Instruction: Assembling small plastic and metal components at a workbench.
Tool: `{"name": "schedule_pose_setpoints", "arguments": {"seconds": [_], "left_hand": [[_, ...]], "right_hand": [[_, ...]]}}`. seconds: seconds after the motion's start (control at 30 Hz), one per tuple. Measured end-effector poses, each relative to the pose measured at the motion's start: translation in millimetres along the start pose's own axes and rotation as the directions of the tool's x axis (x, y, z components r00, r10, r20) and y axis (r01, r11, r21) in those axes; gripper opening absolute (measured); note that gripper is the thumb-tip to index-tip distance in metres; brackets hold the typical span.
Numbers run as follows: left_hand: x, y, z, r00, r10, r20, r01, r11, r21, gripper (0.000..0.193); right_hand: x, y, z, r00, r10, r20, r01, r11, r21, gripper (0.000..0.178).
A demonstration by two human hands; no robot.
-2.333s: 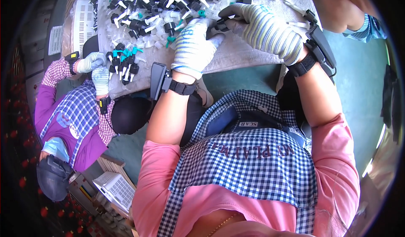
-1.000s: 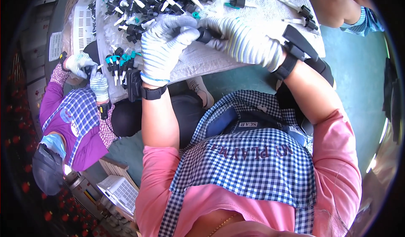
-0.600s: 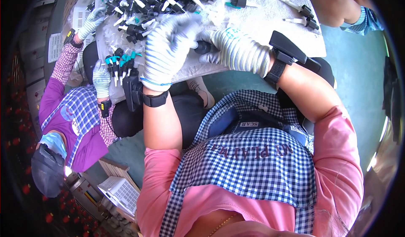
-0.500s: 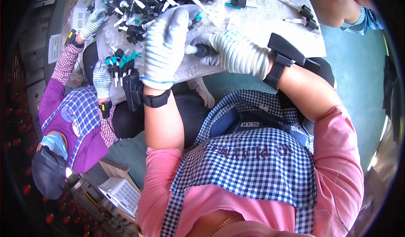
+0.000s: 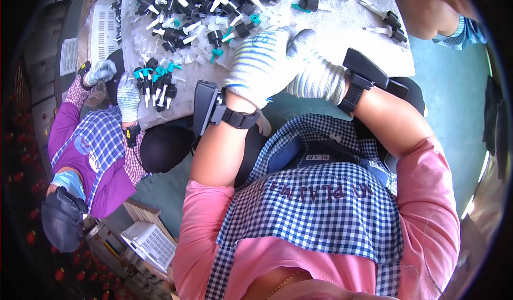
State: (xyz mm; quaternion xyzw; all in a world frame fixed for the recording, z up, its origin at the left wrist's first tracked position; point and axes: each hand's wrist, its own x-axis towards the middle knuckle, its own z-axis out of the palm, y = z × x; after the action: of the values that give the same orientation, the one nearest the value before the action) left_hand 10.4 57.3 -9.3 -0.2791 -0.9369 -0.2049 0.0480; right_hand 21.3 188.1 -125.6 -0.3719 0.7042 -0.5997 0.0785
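In a white, grey-striped glove, my left hand (image 5: 260, 67) is curled with its thumb pressed across toward my right hand. My right hand (image 5: 319, 80), gloved alike, meets it at the table's near edge, its fingers mostly hidden behind the left. The black pump head with a white tip that my right hand gripped a moment ago is out of sight between the two hands. Just beyond them, a black pump head with a teal nozzle (image 5: 215, 45) lies at the near side of a heap of black, white and teal pump heads (image 5: 206, 1).
The white table (image 5: 355, 38) carries the heap and, at left, a small group of teal-topped pump heads (image 5: 156, 82). A co-worker (image 5: 93, 156) in purple with gloved hands sits at left. Another person's bare arm (image 5: 427, 6) shows at upper right. Crates (image 5: 152, 246) stand low at left.
My left hand has moved right and down, closing in over my right hand and covering the pump head. The co-worker's far hand has drawn back from the heap.
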Motion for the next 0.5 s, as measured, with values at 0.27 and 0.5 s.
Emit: {"name": "schedule_pose_setpoints", "arguments": {"seconds": [0.27,0.5], "left_hand": [[2.3,0.3,-6.1,0.962,-0.136,0.235,0.103,0.984,0.147,0.049],[-7.0,0.3,-8.9,0.991,-0.093,0.094,0.090,0.995,0.032,0.043]], "right_hand": [[17.4,-49.0,-17.9,0.999,0.041,0.006,-0.037,0.946,-0.322,0.030],[29.2,-64.7,-22.1,0.986,0.152,0.069,-0.114,0.915,-0.387,0.033]]}}
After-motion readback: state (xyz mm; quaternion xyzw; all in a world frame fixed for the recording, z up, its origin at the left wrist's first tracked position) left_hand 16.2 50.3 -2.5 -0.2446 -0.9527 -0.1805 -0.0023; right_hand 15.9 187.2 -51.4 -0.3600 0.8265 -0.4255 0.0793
